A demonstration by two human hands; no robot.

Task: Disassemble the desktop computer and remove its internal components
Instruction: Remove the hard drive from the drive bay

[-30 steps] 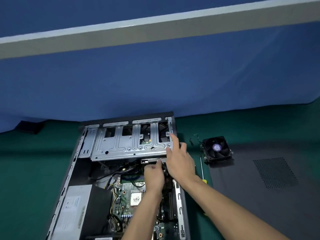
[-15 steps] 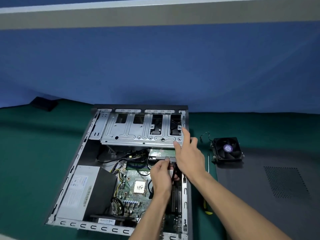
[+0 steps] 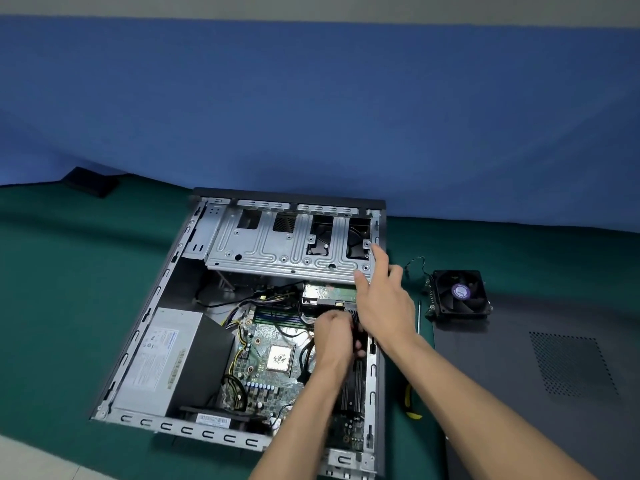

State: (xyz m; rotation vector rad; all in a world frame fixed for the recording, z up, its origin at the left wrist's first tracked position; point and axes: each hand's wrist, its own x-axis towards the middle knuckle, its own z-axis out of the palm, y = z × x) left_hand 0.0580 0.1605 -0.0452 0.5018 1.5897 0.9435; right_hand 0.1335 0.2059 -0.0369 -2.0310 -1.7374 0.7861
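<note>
The open desktop case (image 3: 138,341) lies flat on the green mat, with its motherboard (image 3: 270,375) exposed. A silver drive cage (image 3: 277,251) spans the far end, and a hard drive (image 3: 327,294) with its green board shows just under the cage edge. My left hand (image 3: 334,336) grips black cables and a connector at the drive's near edge. My right hand (image 3: 384,296) rests with straight fingers on the cage's right corner, thumb against the cage edge. A grey power supply (image 3: 162,358) fills the case's left side.
A removed black fan with heatsink (image 3: 459,294) sits on the mat to the right of the case. A screwdriver (image 3: 418,320) with a yellow handle lies between them. The dark side panel (image 3: 554,375) covers the right of the table. A small black box (image 3: 91,181) lies far left.
The view has tilted down, showing more of the case. My left hand has drawn back a little toward me with the cables. My right hand stays on the cage corner.
</note>
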